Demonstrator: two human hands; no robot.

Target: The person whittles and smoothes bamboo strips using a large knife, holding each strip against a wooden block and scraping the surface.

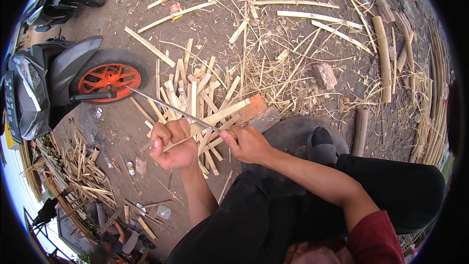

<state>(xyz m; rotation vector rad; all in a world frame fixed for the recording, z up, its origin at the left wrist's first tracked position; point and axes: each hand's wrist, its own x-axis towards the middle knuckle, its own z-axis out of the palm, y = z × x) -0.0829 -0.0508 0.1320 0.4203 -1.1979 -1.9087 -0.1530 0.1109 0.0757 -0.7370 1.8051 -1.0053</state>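
My right hand (246, 144) is closed round the handle of a long, thin-bladed knife (168, 108). Its blade, seen nearly edge-on, slants up to the left over a heap of split bamboo pieces (193, 85). In the curled fingers of my left hand (171, 144) lies a pale bamboo strip (227, 111). This strip runs up to the right beneath the knife, its far end at a reddish brick (253, 109). Blade and strip cross just left of my right hand; whether they touch, I cannot tell.
Two motorcycles stand at left, the nearer with an orange-rimmed wheel (111, 79). A dark tyre (298, 139) lies by my legs. Shavings and strips litter the ground ahead; bamboo poles (437, 93) line the right. Another person (115, 239) sits at lower left near more bamboo (80, 178).
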